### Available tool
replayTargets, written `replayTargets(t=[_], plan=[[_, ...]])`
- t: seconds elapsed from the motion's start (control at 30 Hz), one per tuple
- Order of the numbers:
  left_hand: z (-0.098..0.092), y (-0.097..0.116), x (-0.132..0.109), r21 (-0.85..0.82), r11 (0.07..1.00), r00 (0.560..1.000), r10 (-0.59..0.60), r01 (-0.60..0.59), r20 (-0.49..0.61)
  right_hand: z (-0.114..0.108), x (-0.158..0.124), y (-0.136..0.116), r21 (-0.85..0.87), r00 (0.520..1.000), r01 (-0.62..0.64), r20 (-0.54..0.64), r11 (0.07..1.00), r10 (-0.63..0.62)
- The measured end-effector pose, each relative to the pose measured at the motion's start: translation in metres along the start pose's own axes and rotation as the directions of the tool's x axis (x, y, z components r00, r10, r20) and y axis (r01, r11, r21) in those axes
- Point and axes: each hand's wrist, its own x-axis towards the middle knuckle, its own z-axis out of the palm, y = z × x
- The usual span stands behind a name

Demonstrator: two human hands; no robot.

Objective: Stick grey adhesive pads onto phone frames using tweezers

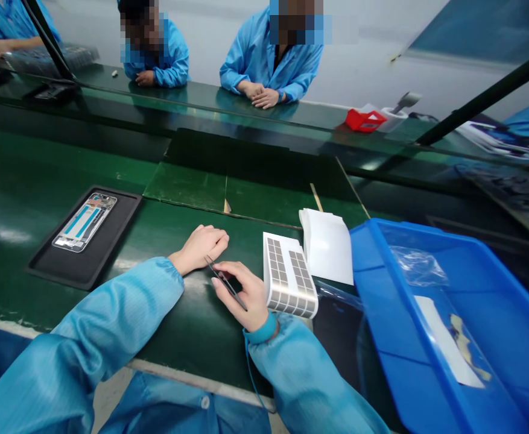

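My right hand point(245, 292) rests on the green belt and grips a pair of tweezers point(223, 280), tips pointing up-left. My left hand point(201, 246) lies just beside it, fingers curled loosely into a closed fist on the belt, its knuckles near the tweezer tips; nothing shows in it. Right next to my right hand a curled white sheet of small grey square stickers point(289, 274) lies on the belt. Further left, a black tray point(119, 226) holds a phone frame point(84, 221).
A stack of white sheets point(330, 244) lies behind the sticker sheet. A blue plastic bin point(508, 283) with paper and plastic film stands at right. Across the belt, people in blue coats rest their hands on the far edge. A red box point(362, 120) sits far right.
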Motion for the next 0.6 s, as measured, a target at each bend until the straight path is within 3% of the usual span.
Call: replayTargets(t=[0.6], plan=[[-0.0007,0.0100,-0.0003,0.112,0.985,0.991,-0.125,0.130,-0.046,0.0060,-0.0026,-0.0024,-0.176,0.986,0.154,-0.034,0.972,-0.163]])
